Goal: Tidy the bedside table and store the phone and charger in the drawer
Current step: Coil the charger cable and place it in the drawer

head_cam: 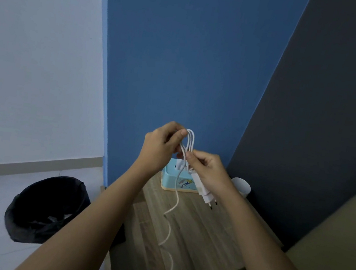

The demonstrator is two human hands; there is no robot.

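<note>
Charger cable [188, 143] looped between both hands (plug [204, 190] under the right).

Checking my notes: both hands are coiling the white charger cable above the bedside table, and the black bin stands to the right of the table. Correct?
Not quite. The head view shows the black bin to the left of the bedside table. The rest holds: left hand and right hand coil the white charger cable above it.

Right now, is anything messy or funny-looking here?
Only the white charger cable: a few loops are gathered between the left hand and right hand, but the rest trails loose over the wooden bedside table, not yet coiled.
</note>
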